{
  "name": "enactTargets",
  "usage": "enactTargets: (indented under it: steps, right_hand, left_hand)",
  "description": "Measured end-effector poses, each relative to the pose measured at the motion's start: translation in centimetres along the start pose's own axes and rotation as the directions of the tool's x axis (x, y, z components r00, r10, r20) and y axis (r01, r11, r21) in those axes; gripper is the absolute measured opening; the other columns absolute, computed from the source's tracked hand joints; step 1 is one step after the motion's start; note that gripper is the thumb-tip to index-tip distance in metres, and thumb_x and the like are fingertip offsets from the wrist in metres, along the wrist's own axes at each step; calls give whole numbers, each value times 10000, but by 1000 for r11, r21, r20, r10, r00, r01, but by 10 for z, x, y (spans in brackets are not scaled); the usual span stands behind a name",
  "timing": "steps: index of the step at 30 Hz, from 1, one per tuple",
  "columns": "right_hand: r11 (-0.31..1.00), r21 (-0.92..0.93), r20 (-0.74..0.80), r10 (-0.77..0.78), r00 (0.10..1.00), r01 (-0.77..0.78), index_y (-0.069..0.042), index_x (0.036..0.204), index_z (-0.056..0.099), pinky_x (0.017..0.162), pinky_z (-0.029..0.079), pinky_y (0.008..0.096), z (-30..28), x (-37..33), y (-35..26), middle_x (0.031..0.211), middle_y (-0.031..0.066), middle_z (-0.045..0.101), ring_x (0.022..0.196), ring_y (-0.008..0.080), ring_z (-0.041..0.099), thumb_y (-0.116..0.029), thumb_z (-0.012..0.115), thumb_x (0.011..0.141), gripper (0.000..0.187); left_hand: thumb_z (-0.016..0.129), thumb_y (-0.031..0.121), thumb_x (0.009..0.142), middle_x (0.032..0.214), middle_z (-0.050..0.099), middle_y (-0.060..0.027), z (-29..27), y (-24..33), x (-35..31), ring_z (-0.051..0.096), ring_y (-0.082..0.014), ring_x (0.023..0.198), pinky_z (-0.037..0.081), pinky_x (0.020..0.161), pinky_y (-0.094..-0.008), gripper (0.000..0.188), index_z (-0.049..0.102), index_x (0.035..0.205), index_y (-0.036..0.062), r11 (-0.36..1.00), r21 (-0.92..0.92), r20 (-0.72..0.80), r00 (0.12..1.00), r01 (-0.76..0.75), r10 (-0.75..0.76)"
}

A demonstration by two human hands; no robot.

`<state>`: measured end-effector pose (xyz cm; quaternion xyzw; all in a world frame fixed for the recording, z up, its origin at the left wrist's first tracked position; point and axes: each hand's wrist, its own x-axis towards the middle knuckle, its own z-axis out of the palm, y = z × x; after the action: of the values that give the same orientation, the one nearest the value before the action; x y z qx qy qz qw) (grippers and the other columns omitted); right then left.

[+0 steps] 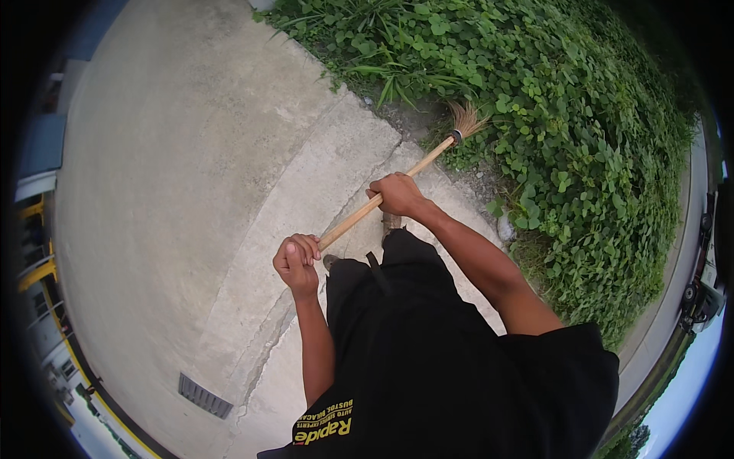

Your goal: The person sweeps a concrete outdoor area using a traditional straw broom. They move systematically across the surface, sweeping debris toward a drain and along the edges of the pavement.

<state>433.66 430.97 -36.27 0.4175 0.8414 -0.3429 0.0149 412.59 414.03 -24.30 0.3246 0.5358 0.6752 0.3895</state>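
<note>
A stick broom [425, 159] with a pale wooden handle slants from lower left to upper right across the middle of the head view. My left hand [297, 258] is closed round the near end of its handle. Farther along, my right hand [397, 193] grips the handle nearer the bristles. The brown bristles [468, 120] fan out at the edge of the green plants [535, 115], by a patch of bare soil [417, 121]. Whether the bristle tips touch the ground is hard to tell.
Concrete pavement [191, 153] spreads to the left, with a crack running along it. A metal drain grate [205, 395] is set in it at lower left. Dense leafy plants border the right side. A vehicle [702, 275] stands at the far right rim, beyond a road.
</note>
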Motion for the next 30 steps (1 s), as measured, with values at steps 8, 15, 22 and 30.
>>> enactTargets:
  steps: [8,15,22,30]
  right_hand:
    - [816,571,-789,513,338,93,-39,732,523,608,408,360,-172,-115,42,645,36,493,602,196,442,-338,645,1088,480]
    - [773,409,-813,550,-191,486,-108,688,463,581,385,323,-191,-318,-31,593,-14,416,566,116,399,-377,636,1098,519]
    - [926,221,-893,318,-318,305,-142,762,450,574,418,324,-125,-390,-256,597,-8,433,525,101,379,-424,557,1123,470]
    - [893,430,-357,35,-934,-131,-189,754,412,646,393,300,-21,-312,-459,600,-51,406,554,89,369,-470,516,1124,476]
  left_hand:
    - [887,386,884,1111,674,-61,190,157,35,669,-242,1073,559,965,-461,349,751,1062,117,815,-579,799,172,-34,576]
    - [776,138,987,1028,688,-127,212,189,6,675,-200,678,520,520,-265,261,752,1195,-18,663,-15,536,-554,748,637]
    - [714,141,1035,907,639,-129,195,240,6,643,-182,768,515,621,-263,202,645,1023,-48,289,384,827,-466,877,313]
    - [696,153,1046,1013,622,-129,146,227,-50,659,-226,820,543,717,-343,197,598,1062,-17,324,806,249,-781,495,573]
